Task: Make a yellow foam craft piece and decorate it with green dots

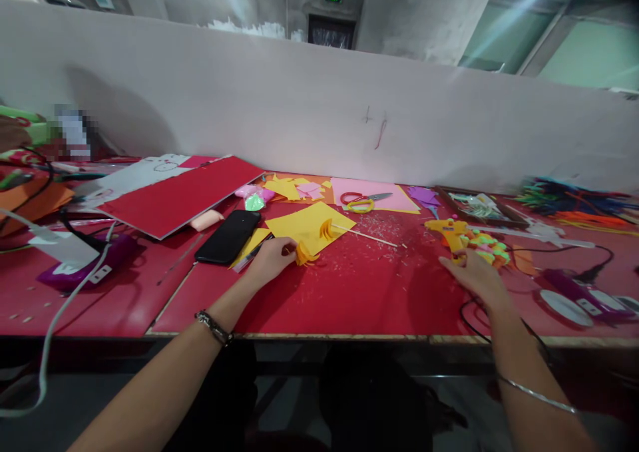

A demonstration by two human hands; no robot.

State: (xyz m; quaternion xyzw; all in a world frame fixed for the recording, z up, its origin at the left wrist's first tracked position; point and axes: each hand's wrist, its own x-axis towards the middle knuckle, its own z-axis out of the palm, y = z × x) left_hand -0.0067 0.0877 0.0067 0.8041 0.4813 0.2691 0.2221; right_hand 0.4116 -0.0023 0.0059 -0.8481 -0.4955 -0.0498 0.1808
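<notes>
My left hand [275, 257] pinches a curled, fringed piece of yellow paper [306, 254] just above the red tabletop. To the right, my right hand [472, 273] is closed around the handle of a yellow hot glue gun [449, 231], whose nozzle points left. Between the hands lies a thin pale stick [367, 235] with a second curled yellow paper piece [326, 228] at its left end. Part of a yellow paper sheet [294, 220] shows under that piece. White shreds are scattered around the stick.
A black phone [228, 237] lies beside my left hand. Behind are scissors [372, 202] on pink paper and a red board [182, 196]. A frame-edged tray [479, 206], bundled stems [574, 202] and purple power strips [582, 295] occupy the right. Cables cross both sides; a partition [299, 106] stands behind.
</notes>
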